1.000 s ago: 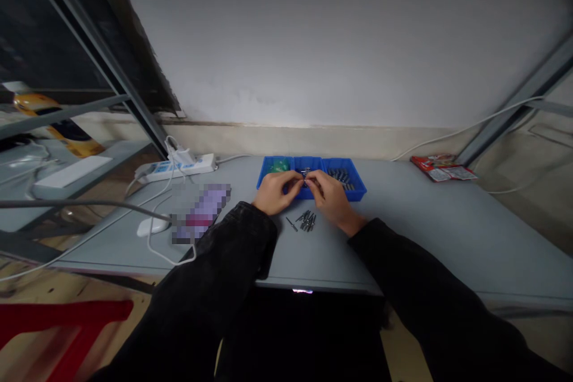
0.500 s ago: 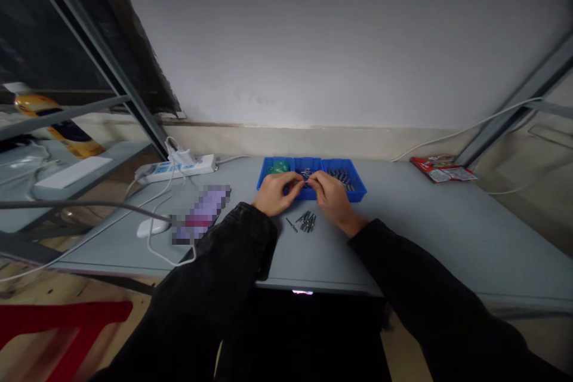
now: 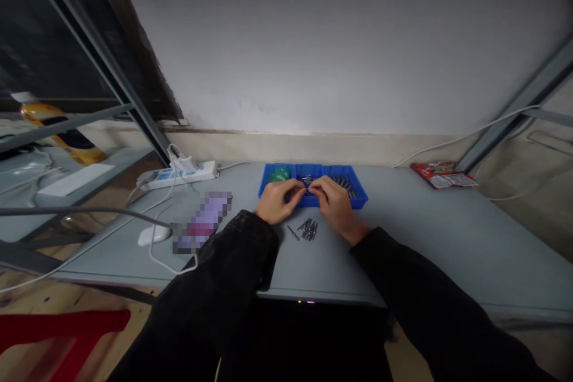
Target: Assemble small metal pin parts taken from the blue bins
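Observation:
My left hand (image 3: 278, 200) and my right hand (image 3: 333, 203) meet fingertip to fingertip over the front edge of a blue tray (image 3: 360, 202). Both are closed in a pinch; whatever lies between the fingertips is too small to make out. The tray has three compartments: green pieces (image 3: 280, 173) in the left one, small metal parts (image 3: 308, 179) in the middle, and dark cylindrical pieces (image 3: 344, 182) in the right one. On the table just below my hands lies a small pile of slim dark metal pins (image 3: 308, 229), with a single one beside it.
A power strip (image 3: 188, 174) with white cables, a pixelated phone (image 3: 203, 221) and a white earbud-like case (image 3: 153, 235) lie to the left. A red packet (image 3: 443, 175) rests at the back right. A yellow bottle (image 3: 62, 132) leans on the side shelf; a red stool (image 3: 62, 331) stands below.
The whole scene sits slightly lower in view as the head tilts. My hands stay together at the tray's front edge, fingers still pinched, with the fingertips shifted slightly.

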`<state>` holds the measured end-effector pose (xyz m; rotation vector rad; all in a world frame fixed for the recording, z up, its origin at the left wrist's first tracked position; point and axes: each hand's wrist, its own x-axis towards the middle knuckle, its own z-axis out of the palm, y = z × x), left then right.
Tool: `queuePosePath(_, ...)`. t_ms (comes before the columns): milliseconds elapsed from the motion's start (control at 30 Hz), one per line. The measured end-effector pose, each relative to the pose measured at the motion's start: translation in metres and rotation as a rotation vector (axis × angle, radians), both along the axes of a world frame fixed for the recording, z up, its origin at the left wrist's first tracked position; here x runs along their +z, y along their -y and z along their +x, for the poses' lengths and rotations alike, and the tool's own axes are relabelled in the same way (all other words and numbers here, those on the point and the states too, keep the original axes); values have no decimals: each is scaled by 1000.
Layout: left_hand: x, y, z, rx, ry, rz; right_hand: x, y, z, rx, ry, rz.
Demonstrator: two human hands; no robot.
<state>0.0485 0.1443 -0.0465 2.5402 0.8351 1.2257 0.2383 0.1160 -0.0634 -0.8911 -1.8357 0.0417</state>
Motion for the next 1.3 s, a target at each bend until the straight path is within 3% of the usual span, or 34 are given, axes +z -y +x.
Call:
queuePosePath(467,0,2,-1,24,8,28,1,0,4,-90,66,18)
queuePosePath(900,3,0,-1,42,87,36,11,-7,16,-160,135,158)
queuePosePath(1167,2,-6,-7,107,148,58,13,-13,27,-387,86,169)
queuePosePath(1233,1,-5,-6,102,133,50,14,-10,26,-305,82,144)
queuePosePath(1300,0,-5,-5,95,117,37,13,-3,20,-109,113,94)
